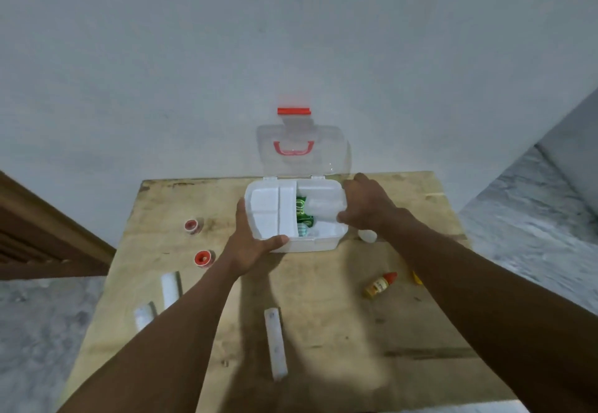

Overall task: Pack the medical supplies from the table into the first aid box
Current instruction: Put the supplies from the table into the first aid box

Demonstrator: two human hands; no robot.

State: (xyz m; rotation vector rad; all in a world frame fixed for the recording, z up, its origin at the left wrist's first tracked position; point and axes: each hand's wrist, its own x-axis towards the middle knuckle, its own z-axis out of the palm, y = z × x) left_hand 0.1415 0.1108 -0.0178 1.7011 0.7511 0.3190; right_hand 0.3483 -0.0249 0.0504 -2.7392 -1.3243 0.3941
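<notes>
The white first aid box [318, 246] stands open at the back of the wooden table, its clear lid [326, 140] with a red handle upright against the wall. A white tray insert fills its left half; a green packet [303, 210] lies in the right half. My left hand [250, 244] grips the box's front left corner. My right hand [364, 205] is at the box's right side, fingers closed on the end of a pale white bottle [322, 208] lying over the right compartment.
Two red and white tape rolls [191, 225] [204, 259] sit left of the box. Three long white packets [170, 288] [144, 315] [275, 341] lie nearer me. A yellow bottle with a red cap [381, 284] lies right, a small white object [367, 236] under my right wrist.
</notes>
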